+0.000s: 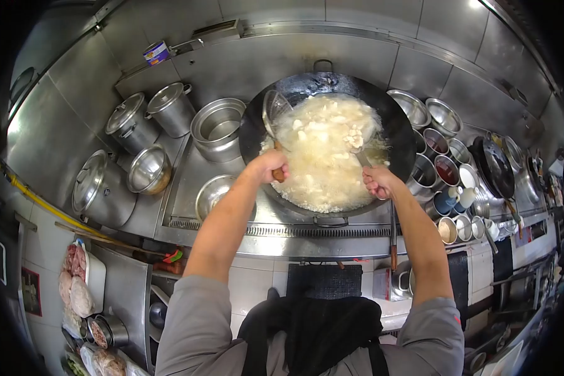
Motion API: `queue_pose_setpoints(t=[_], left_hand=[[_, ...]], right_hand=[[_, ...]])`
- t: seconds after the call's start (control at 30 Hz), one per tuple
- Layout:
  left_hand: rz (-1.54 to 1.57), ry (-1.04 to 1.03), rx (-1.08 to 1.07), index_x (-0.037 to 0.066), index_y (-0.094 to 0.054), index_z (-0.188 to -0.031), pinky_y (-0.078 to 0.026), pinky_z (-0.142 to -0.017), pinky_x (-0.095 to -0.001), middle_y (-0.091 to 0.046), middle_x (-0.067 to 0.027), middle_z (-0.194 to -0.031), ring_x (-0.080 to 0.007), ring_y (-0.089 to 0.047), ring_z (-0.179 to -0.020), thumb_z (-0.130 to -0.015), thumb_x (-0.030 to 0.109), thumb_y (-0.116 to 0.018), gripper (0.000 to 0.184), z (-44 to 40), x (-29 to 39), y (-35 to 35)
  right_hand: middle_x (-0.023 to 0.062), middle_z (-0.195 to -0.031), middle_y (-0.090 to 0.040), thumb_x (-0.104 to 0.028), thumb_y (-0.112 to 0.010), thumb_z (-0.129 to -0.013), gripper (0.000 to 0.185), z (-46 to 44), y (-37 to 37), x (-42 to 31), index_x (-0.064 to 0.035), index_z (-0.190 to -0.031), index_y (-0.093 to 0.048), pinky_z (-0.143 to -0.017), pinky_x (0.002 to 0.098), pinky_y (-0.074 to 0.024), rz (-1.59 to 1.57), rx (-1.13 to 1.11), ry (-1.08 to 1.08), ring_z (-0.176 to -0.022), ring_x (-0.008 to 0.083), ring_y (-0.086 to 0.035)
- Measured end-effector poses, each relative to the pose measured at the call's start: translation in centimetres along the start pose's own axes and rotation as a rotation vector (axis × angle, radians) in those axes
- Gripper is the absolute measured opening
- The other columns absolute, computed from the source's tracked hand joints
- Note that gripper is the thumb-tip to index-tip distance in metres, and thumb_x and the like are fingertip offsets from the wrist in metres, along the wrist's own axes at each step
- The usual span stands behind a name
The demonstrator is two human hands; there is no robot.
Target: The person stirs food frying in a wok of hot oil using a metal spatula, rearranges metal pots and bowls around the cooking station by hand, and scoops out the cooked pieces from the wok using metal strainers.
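Observation:
A large black wok (400, 125) stands on the range, full of bubbling, foaming liquid with many pale food pieces (323, 166). My left hand (271, 167) is closed around the wooden handle of a wire skimmer (277, 105), whose round head rests at the wok's left inner side. Over the right part of the wok, my right hand (381, 182) grips the metal handle of a ladle (362, 158). Several pale pieces sit in a clump at the ladle's head, which they mostly cover.
Lidded steel pots (169, 108) and an open pot (218, 128) stand left of the wok. Steel bowls (443, 115) and sauce containers (446, 169) crowd the right. Another black wok (495, 166) leans farther right. Raw meat (75, 282) lies at lower left.

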State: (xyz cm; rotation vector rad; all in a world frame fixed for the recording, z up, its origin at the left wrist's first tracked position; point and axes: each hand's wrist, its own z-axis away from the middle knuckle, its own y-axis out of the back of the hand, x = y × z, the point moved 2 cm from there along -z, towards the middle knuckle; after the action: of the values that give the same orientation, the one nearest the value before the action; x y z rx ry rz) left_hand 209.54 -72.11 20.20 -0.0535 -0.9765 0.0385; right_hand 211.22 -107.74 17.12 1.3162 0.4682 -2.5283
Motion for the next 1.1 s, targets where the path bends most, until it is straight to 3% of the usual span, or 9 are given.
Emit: queue_pose_setpoints(t=[0.17, 0.27, 0.37, 0.4, 0.5, 0.6, 0.77, 0.93, 1.1], left_hand=[[0.237, -0.026, -0.077, 0.004, -0.046, -0.079, -0.047, -0.049, -0.0357, -0.048, -0.0080, -0.063, -0.0218, -0.052, -0.053, -0.085, -0.007, -0.049, 0.013, 1.7, -0.4, -4.0], [0.365, -0.062, -0.078, 0.002, -0.045, -0.083, -0.048, -0.051, -0.0350, -0.048, -0.0096, -0.068, -0.0219, -0.051, -0.056, -0.082, -0.010, -0.047, 0.012, 2.7, -0.4, -6.8], [0.516, -0.083, -0.130, -0.001, -0.045, -0.089, -0.050, -0.053, -0.0349, -0.048, -0.0125, -0.075, -0.0230, -0.051, -0.059, -0.080, -0.012, -0.044, 0.015, 2.2, -1.3, -8.7], [0.591, -0.083, -0.136, -0.001, -0.045, -0.090, -0.050, -0.054, -0.0343, -0.048, -0.0125, -0.075, -0.0226, -0.051, -0.059, -0.080, -0.012, -0.044, 0.015, 2.2, -1.4, -9.1], [0.856, -0.033, -0.201, 0.000, -0.044, -0.087, -0.051, -0.057, -0.0299, -0.048, -0.0106, -0.075, -0.0176, -0.051, -0.060, -0.080, -0.012, -0.045, 0.013, 2.3, -1.3, -8.9], [1.053, 0.009, -0.250, 0.001, -0.042, -0.082, -0.051, -0.057, -0.0269, -0.046, -0.0067, -0.072, -0.0141, -0.049, -0.059, -0.082, -0.011, -0.046, 0.013, 3.6, -1.3, -8.8], [1.341, 0.053, -0.472, 0.004, -0.038, -0.074, -0.048, -0.056, -0.0223, -0.042, -0.0027, -0.071, -0.0109, -0.046, -0.058, -0.082, -0.011, -0.047, 0.019, 6.5, -2.4, -6.0], [1.275, 0.058, -0.557, 0.004, -0.039, -0.078, -0.048, -0.055, -0.0205, -0.042, -0.0012, -0.071, -0.0086, -0.046, -0.058, -0.088, -0.009, -0.049, 0.019, 9.6, -3.5, -5.2], [1.011, -0.010, -0.470, 0.002, -0.040, -0.085, -0.047, -0.054, -0.0189, -0.042, -0.0005, -0.074, -0.0047, -0.045, -0.057, -0.092, -0.004, -0.050, 0.014, 12.6, -3.8, -6.6]], right_hand=[[-0.0039, -0.056, -0.044, -0.016, -0.048, -0.097, 0.020, 1.7, -5.6, -1.9, -0.0105, -0.078, -0.046, -0.036, 0.0314, -0.0407, 0.300, 0.174, 0.050, -0.037, 0.0086, -0.038], [0.0125, -0.051, -0.059, -0.003, -0.053, -0.087, 0.022, 0.7, -5.3, -1.4, 0.0038, -0.069, -0.064, -0.043, 0.0369, -0.0522, 0.826, 0.202, 0.189, -0.044, 0.0230, -0.062], [0.0208, -0.052, -0.062, 0.001, -0.056, -0.082, 0.021, 3.5, -8.3, -2.4, 0.0085, -0.066, -0.068, -0.046, 0.0370, -0.0555, 1.315, 0.234, 0.191, -0.049, 0.0297, -0.068], [0.0236, -0.065, -0.067, 0.001, -0.053, -0.084, 0.016, 5.9, -9.9, -3.2, 0.0088, -0.079, -0.067, -0.059, 0.0425, -0.0592, 1.429, 0.232, 0.129, -0.063, 0.0363, -0.071], [0.0274, -0.084, -0.070, 0.000, -0.052, -0.086, 0.018, 7.8, -10.2, -1.0, 0.0083, -0.096, -0.063, -0.075, 0.0496, -0.0580, 1.423, 0.589, 0.428, -0.083, 0.0433, -0.071], [0.0322, -0.096, -0.067, -0.002, -0.050, -0.088, 0.022, 10.5, -9.3, -0.9, 0.0068, -0.107, -0.058, -0.085, 0.0551, -0.0534, 1.447, 0.531, 0.435, -0.098, 0.0494, -0.065], [0.0343, -0.092, -0.065, -0.006, -0.048, -0.091, 0.019, 16.6, -6.0, -2.6, 0.0029, -0.103, -0.060, -0.081, 0.0569, -0.0526, 1.458, 0.535, 0.536, -0.091, 0.0511, -0.065], [0.0301, -0.089, -0.066, -0.010, -0.046, -0.094, 0.018, 27.1, -9.2, -5.0, 0.0011, -0.100, -0.059, -0.078, 0.0557, -0.0518, 1.434, 0.499, 0.587, -0.085, 0.0485, -0.065], [0.0308, -0.097, -0.066, -0.010, -0.048, -0.093, 0.017, 17.8, -9.2, 0.9, 0.0014, -0.102, -0.058, -0.082, 0.0565, -0.0505, 1.443, 0.547, 0.461, -0.093, 0.0491, -0.064]])
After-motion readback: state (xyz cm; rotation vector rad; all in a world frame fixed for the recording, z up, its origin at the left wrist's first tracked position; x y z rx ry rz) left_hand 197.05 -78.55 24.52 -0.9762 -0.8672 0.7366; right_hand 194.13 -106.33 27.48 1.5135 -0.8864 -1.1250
